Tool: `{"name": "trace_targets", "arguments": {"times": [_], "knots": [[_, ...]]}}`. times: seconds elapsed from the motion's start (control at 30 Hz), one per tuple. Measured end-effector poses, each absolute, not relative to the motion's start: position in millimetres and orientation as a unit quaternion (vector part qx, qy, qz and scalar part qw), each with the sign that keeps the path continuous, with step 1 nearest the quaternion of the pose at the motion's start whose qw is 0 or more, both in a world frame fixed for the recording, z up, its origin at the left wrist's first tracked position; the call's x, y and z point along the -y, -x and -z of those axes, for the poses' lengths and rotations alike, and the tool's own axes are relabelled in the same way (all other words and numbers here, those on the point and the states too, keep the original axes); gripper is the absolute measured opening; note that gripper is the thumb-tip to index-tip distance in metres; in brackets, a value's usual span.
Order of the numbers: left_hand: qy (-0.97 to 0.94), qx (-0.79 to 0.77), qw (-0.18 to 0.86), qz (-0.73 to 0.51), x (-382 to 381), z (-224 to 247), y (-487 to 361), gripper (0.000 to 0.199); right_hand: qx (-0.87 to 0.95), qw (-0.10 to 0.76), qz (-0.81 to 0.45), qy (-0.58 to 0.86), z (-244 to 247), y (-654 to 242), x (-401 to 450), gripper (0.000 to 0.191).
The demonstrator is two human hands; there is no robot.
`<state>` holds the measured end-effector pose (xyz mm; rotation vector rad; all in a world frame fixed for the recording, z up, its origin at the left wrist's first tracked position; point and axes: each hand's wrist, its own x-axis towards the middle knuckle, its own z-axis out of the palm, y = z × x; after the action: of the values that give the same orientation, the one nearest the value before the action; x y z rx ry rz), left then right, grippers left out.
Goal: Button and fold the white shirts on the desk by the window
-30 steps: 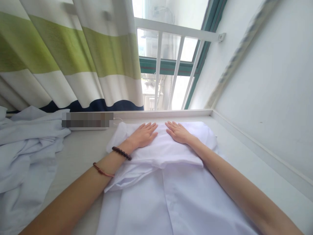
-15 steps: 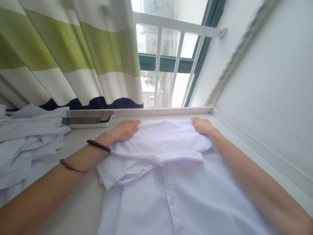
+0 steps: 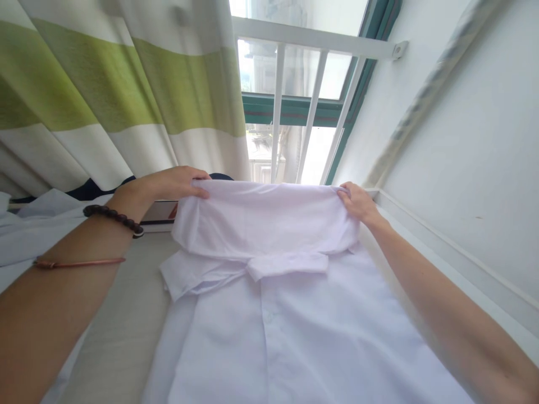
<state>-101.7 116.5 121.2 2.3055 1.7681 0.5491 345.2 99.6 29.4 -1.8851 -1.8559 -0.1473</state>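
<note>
Gripped the white shirt [image 3: 269, 224] by both ends of its far edge, with the left hand [image 3: 181, 182] and the right hand [image 3: 357, 201] each closed on the fabric. Held that turned-over part up just on the near side of the white railing [image 3: 311, 38], with the rest spread over the pale sheet [image 3: 122, 303], farther from the railing. Wore a dark beaded bracelet [image 3: 113, 217] and a reddish band [image 3: 84, 262] on the left arm [image 3: 76, 297]. Had a striped curtain [image 3: 105, 67] left of the railing, crumpled white cloth [image 3: 53, 206] well to its left on the near side, and a white wall [image 3: 471, 140] to its right.
</note>
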Motion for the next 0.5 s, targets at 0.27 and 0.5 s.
{"name": "trace_targets", "arguments": {"times": [0.27, 0.5], "knots": [[-0.823, -0.559, -0.084, -0.051, -129, -81, 79, 0.053, 0.643, 0.227, 0.098, 0.725, -13, -317, -127, 0.041], [-0.904, -0.405, -0.107, -0.084, -59, -48, 43, 0.042, 0.763, 0.244, 0.031, 0.597, -15, -278, -72, 0.052]]}}
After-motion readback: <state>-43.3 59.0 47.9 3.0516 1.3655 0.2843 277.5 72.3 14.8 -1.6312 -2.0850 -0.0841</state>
